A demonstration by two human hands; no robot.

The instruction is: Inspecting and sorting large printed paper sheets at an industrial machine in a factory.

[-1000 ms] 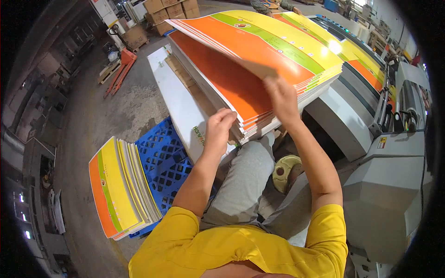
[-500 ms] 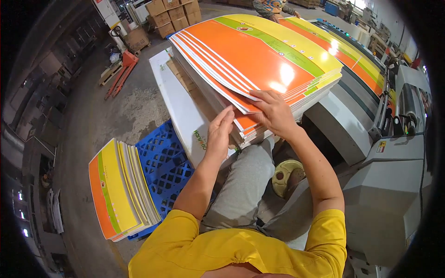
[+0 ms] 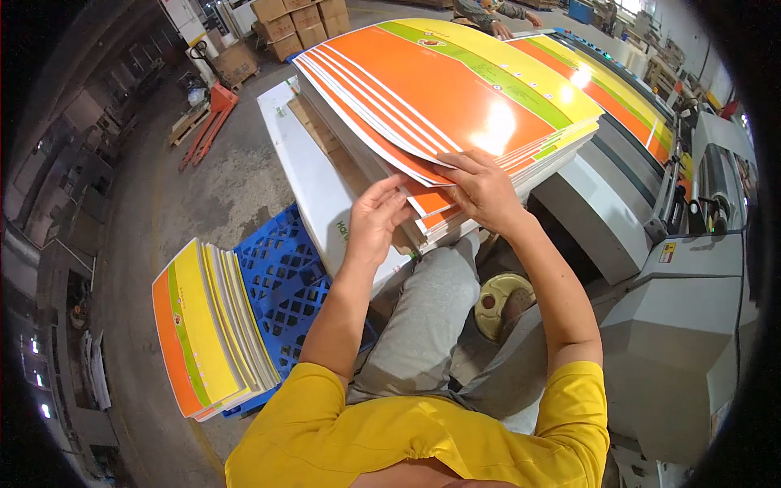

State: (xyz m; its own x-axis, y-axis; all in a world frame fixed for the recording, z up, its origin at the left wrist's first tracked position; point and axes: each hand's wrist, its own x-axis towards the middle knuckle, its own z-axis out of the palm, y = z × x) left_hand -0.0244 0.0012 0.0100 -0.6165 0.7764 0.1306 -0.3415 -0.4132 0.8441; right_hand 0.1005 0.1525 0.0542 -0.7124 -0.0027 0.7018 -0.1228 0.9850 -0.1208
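Observation:
A tall stack of glossy printed sheets (image 3: 439, 89), orange, green and yellow, lies in front of me, its upper sheets fanned in steps along the left edge. My right hand (image 3: 484, 191) is closed on the near corner of the upper sheets, fingers on top and thumb side hidden, and the corner is bent up off the pile. Just left of that corner, my left hand (image 3: 377, 218) has its fingers loosely curled and apart, the fingertips at the stack's edge. Whether they pinch a sheet is hard to see.
A blue plastic pallet (image 3: 281, 301) on the left carries a smaller stack of similar sheets (image 3: 203, 325). A white board (image 3: 305, 163) lies beneath the large stack. Grey machinery (image 3: 675, 342) stands at right. An orange pallet jack (image 3: 213, 122) and cartons (image 3: 297, 24) are farther back, with another person's hand (image 3: 500, 31) beyond the stack.
My left hand has shifted slightly left and up, its index finger parting from the others. My right hand stays on the lifted corner. The other person's arms have moved.

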